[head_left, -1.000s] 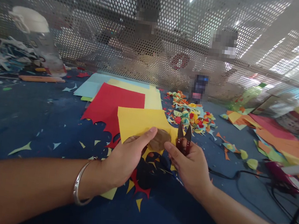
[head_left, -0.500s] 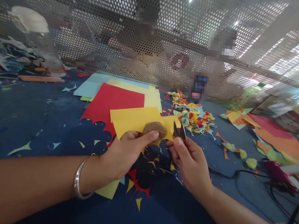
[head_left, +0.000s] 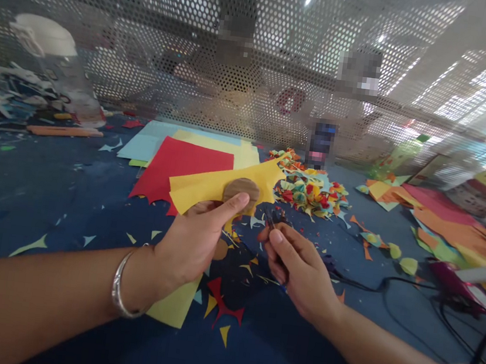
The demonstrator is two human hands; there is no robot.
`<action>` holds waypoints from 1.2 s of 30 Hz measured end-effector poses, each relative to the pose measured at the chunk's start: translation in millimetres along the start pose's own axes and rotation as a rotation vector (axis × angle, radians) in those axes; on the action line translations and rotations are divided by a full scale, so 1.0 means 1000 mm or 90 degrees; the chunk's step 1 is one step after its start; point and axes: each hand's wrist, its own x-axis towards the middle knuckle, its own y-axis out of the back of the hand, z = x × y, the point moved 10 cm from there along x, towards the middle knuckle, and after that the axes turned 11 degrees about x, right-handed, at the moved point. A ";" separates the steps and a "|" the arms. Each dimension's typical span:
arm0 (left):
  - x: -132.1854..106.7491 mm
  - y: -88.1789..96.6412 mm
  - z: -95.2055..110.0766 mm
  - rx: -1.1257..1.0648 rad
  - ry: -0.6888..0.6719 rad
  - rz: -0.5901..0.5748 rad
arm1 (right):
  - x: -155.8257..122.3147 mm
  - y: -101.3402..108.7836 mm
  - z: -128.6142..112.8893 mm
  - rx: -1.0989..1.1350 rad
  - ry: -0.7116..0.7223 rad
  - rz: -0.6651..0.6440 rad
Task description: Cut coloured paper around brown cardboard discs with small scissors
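My left hand [head_left: 194,241] pinches a yellow paper sheet [head_left: 211,187] together with a round brown disc [head_left: 241,192] pressed against it under the thumb; the sheet is lifted off the table and tilted. My right hand [head_left: 297,268] is closed round small dark snips [head_left: 272,224], whose tips sit just below the sheet's lower edge, blades nearly together. A silver bangle [head_left: 122,282] circles my left wrist.
Red [head_left: 178,168], pale yellow and light blue sheets lie on the blue table [head_left: 46,193]. A pile of coloured paper pieces [head_left: 313,190] sits right of centre, with scraps scattered around. Black cables [head_left: 432,300] and orange sheets lie right. A perforated screen [head_left: 153,47] stands behind; people sit beyond it.
My left hand has raised and swung the yellow sheet with the disc up to the right. My right hand has lowered, and the snips' blades have closed from wide apart.
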 end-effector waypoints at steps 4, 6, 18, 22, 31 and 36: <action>0.003 0.000 0.001 0.013 -0.023 -0.017 | -0.001 -0.006 0.004 0.062 -0.035 -0.025; 0.003 0.000 0.009 0.039 -0.070 -0.028 | -0.003 -0.009 0.006 0.086 -0.051 -0.038; -0.015 -0.019 -0.018 -0.016 -0.006 -0.123 | -0.002 -0.008 0.004 0.180 -0.039 -0.026; -0.017 -0.025 -0.022 -0.076 -0.016 -0.155 | -0.002 -0.008 0.003 0.198 -0.035 -0.010; -0.017 -0.027 -0.027 -0.077 0.014 -0.175 | -0.004 -0.004 0.006 0.192 -0.070 0.005; -0.017 -0.023 -0.030 -0.010 0.027 -0.174 | -0.004 -0.001 0.005 0.186 -0.066 0.013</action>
